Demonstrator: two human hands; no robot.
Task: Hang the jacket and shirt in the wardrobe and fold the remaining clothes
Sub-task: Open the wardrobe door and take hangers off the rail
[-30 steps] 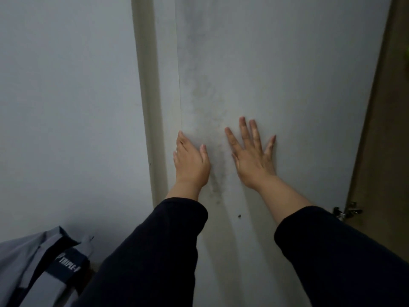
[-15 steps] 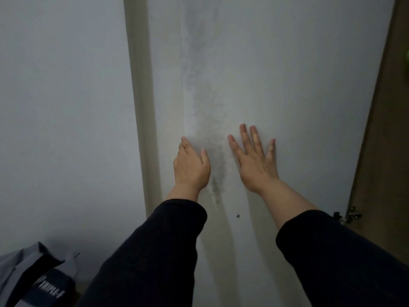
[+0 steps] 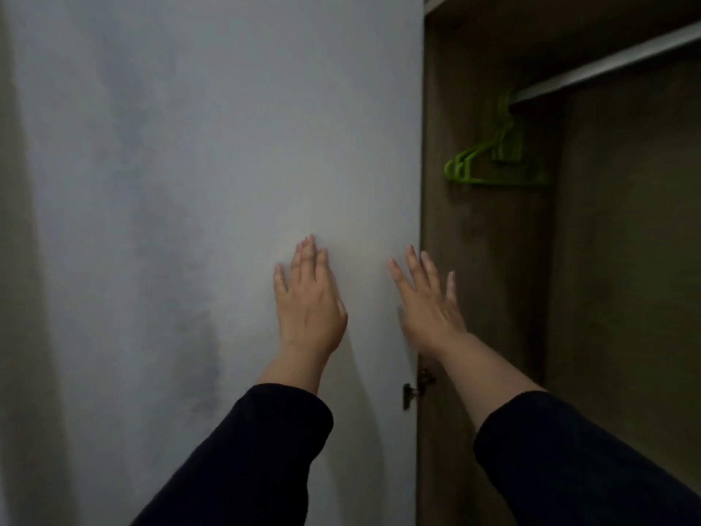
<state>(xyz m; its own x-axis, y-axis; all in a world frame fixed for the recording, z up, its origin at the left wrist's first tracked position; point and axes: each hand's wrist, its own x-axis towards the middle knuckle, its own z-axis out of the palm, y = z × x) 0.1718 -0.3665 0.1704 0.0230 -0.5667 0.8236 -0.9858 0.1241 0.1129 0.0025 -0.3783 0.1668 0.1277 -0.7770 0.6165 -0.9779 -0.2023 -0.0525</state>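
Note:
A white wardrobe door (image 3: pixel 235 153) fills the left and middle of the view, swung wide. My left hand (image 3: pixel 309 301) lies flat on its inner face with fingers spread. My right hand (image 3: pixel 426 298) is open at the door's hinge edge, fingers apart, holding nothing. To the right the brown wardrobe interior (image 3: pixel 626 298) is exposed. A metal rail (image 3: pixel 607 66) runs across its top, and green plastic hangers (image 3: pixel 489 157) hang from it at the left end. No jacket, shirt or other clothes are in view.
A metal door hinge (image 3: pixel 415 389) sits at the door's edge just below my right wrist. A dark smudge (image 3: pixel 201 336) stains the door's left part. Both forearms wear dark sleeves.
The view has swung right and up. The grey jacket at lower left has left the frame, and the wardrobe interior with rail and hangers has come into sight. Both hands have slid toward the hinge side.

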